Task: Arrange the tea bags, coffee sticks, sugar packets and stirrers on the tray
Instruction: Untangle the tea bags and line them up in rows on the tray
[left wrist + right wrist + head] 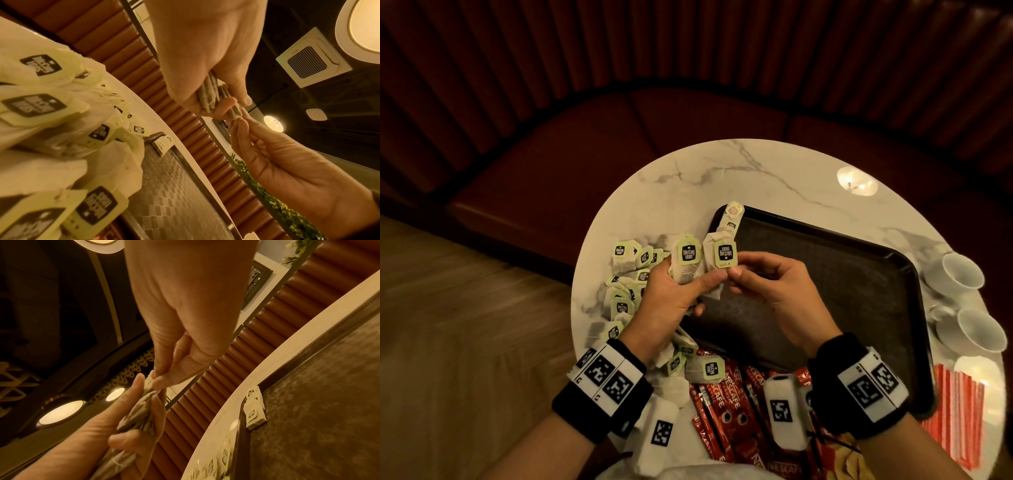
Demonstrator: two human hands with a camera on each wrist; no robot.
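A round marble table (688, 178) holds a dark tray (825, 274) whose near left corner reaches toward the table's front edge. Above the tray's left rim, the left hand (671, 294) grips a small bunch of tea bags (686, 260), fingers curled round them. The right hand (770, 284) pinches one tea bag's green tag (726, 254) between thumb and fingertips, touching the left hand's bunch. A few tea bags (731, 219) lie at the tray's far left corner; the rest of the tray floor is bare. Loose tea bags (619, 291) crowd the table's left edge. Red coffee sticks (722, 404) lie near the front edge, striped stirrers (959, 404) and two white cups (962, 274) along the right edge.
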